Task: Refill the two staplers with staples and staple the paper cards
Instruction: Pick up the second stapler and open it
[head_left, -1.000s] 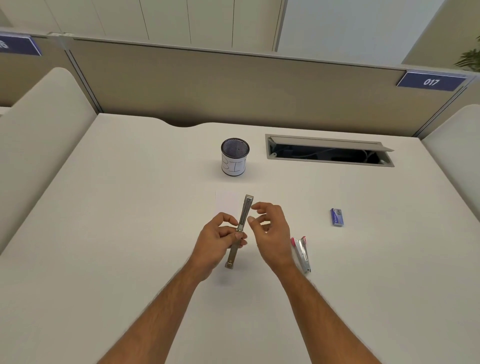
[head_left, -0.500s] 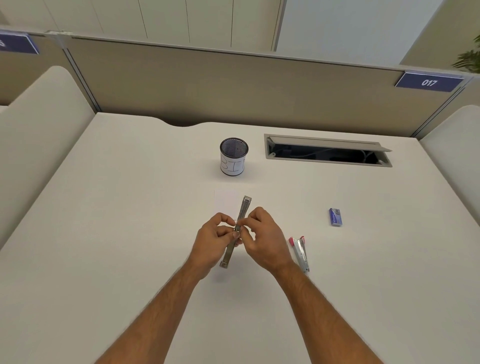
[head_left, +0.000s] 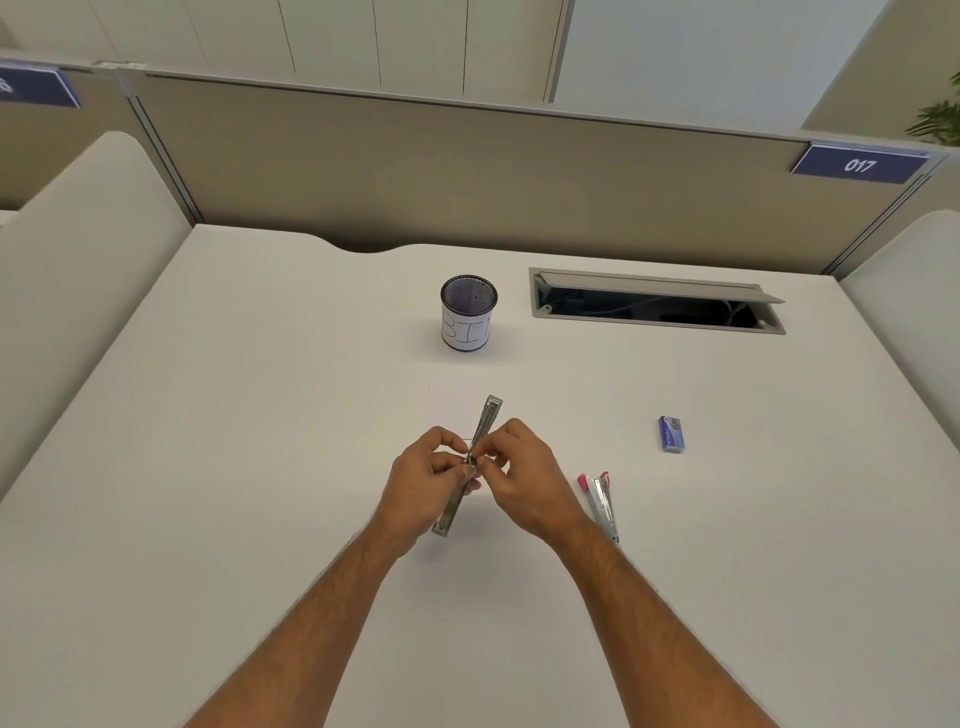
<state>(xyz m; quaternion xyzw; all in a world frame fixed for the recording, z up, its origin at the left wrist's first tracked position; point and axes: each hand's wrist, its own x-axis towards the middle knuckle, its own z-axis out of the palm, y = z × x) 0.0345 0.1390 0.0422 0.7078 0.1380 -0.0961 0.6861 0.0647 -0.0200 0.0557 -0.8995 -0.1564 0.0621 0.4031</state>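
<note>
A long silver stapler (head_left: 487, 422), opened out flat, is held above the desk at the centre. My left hand (head_left: 423, 486) grips its middle from the left. My right hand (head_left: 524, 480) pinches the same spot from the right, fingertips meeting at the hinge. A white paper card (head_left: 451, 410) lies on the desk just behind the hands, partly hidden by them. A second stapler (head_left: 600, 501), pink and silver, lies open on the desk right of my right wrist. A small blue staple box (head_left: 671, 434) lies further right.
A mesh bin (head_left: 468, 313) with a white label stands at the back centre. An open cable hatch (head_left: 657, 301) is set in the white desk (head_left: 234, 441) at the back right. Partition walls enclose the desk on three sides.
My right hand closed in from beside the silver stapler and now pinches its middle with the left hand. The stapler tilted slightly; the view shifted a little.
</note>
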